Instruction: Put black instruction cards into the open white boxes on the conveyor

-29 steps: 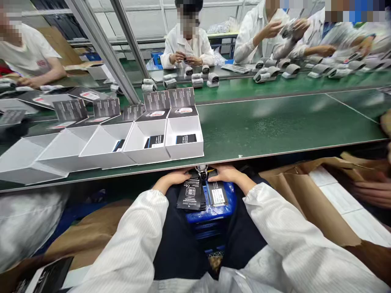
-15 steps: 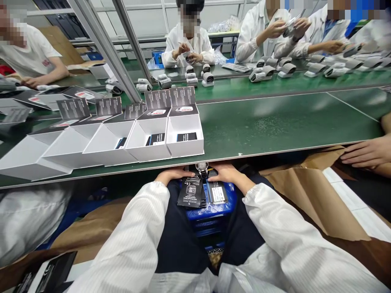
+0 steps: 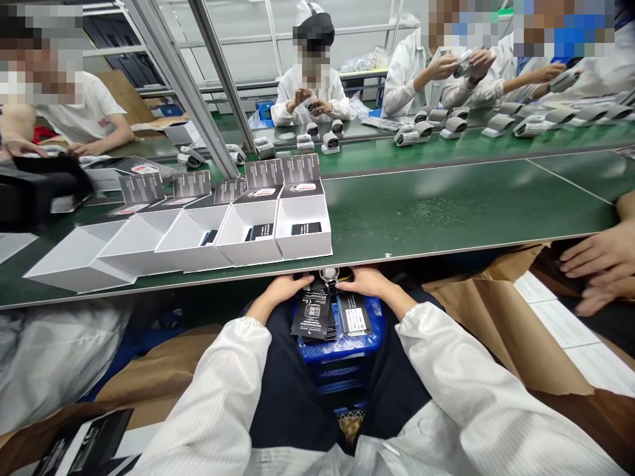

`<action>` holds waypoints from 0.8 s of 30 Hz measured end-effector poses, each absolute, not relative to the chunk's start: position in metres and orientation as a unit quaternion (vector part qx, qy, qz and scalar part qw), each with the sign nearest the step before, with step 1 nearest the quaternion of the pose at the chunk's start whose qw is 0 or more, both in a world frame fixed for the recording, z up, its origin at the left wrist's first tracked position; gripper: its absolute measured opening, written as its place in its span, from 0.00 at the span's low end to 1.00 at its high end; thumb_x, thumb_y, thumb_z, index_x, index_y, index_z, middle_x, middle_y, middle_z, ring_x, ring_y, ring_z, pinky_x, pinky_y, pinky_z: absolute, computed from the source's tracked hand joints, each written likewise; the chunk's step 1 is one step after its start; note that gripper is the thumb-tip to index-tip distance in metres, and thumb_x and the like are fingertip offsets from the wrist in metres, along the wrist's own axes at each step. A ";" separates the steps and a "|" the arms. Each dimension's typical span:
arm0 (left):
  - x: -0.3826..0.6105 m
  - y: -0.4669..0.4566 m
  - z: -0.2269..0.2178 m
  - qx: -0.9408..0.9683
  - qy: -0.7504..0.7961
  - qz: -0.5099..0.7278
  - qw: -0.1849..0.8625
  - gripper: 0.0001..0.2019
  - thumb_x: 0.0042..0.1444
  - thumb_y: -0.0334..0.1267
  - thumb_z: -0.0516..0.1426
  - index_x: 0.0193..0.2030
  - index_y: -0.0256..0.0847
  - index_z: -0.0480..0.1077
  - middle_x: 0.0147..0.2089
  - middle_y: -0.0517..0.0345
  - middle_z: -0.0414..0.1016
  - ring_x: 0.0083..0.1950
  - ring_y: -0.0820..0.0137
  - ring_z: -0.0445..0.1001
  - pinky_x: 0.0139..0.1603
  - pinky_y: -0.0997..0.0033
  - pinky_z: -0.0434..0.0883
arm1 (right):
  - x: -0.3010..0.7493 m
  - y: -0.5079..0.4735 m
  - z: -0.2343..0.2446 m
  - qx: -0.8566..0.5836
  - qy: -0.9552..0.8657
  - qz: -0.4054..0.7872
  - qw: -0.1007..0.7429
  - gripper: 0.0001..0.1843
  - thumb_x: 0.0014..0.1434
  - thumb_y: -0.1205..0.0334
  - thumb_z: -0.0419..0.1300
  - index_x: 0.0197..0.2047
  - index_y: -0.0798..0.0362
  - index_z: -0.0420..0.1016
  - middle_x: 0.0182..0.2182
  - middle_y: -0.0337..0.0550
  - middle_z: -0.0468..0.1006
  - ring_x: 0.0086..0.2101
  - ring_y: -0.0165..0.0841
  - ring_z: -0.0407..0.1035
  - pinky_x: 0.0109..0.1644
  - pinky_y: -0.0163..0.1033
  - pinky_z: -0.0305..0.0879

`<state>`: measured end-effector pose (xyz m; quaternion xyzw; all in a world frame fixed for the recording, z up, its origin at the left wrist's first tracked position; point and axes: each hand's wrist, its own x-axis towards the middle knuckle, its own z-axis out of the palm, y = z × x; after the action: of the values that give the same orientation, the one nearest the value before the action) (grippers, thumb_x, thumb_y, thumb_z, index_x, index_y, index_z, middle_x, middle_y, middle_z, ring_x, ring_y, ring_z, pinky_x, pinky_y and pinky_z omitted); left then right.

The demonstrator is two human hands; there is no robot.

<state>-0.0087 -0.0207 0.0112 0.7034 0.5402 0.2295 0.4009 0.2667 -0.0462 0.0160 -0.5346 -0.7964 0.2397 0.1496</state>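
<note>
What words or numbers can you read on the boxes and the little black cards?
None can be read for sure.
Black cards by the left hand and right hand: white print and a small code square, too small.
Box lids: lines of white print, blurred.
Red and white stickers: blurred.
White boxes: no print.

1. The counter (image 3: 446, 211) edge hides the fingers of the left hand (image 3: 282, 289) and right hand (image 3: 364, 281).
2. Print on the black cards (image 3: 311, 312) is too small to read.
3. A co-worker's hand (image 3: 598, 264) is cut off at the right edge.
</note>
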 end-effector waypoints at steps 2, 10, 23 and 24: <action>-0.007 -0.026 0.013 0.725 0.519 0.212 0.400 0.31 0.49 0.58 0.62 0.58 0.45 0.71 0.61 0.55 0.74 0.68 0.55 0.65 0.72 0.55 0.56 | 0.261 -0.043 0.017 -0.524 -0.788 0.279 0.163 0.32 0.59 0.48 0.65 0.64 0.44 0.68 0.60 0.43 0.72 0.58 0.47 0.67 0.64 0.49 0.61; 0.002 -0.019 0.007 0.764 0.491 0.140 0.395 0.26 0.53 0.43 0.58 0.60 0.47 0.71 0.64 0.60 0.71 0.66 0.56 0.68 0.71 0.57 0.59 | 0.241 -0.047 0.002 -0.537 -0.773 0.253 0.225 0.28 0.60 0.54 0.66 0.63 0.47 0.70 0.59 0.45 0.73 0.60 0.46 0.66 0.64 0.47 0.62; 0.004 -0.021 0.005 0.745 0.520 0.170 0.381 0.22 0.53 0.43 0.58 0.56 0.50 0.74 0.61 0.60 0.74 0.64 0.55 0.70 0.70 0.56 0.61 | 0.241 -0.051 0.002 -0.565 -0.770 0.197 0.222 0.31 0.57 0.49 0.69 0.62 0.46 0.70 0.54 0.46 0.77 0.57 0.49 0.67 0.63 0.51 0.62; 0.003 -0.023 0.008 0.741 0.527 0.178 0.377 0.21 0.53 0.44 0.58 0.55 0.50 0.74 0.60 0.59 0.75 0.63 0.54 0.70 0.69 0.55 0.62 | 0.244 -0.053 0.003 -0.563 -0.771 0.195 0.225 0.32 0.56 0.48 0.69 0.61 0.46 0.70 0.53 0.46 0.77 0.56 0.49 0.68 0.63 0.51 0.62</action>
<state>0.0034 -0.0228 0.0076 0.7409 0.5268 0.1775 0.3769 0.2443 -0.0527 0.0032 -0.5626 -0.7713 0.1947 0.2252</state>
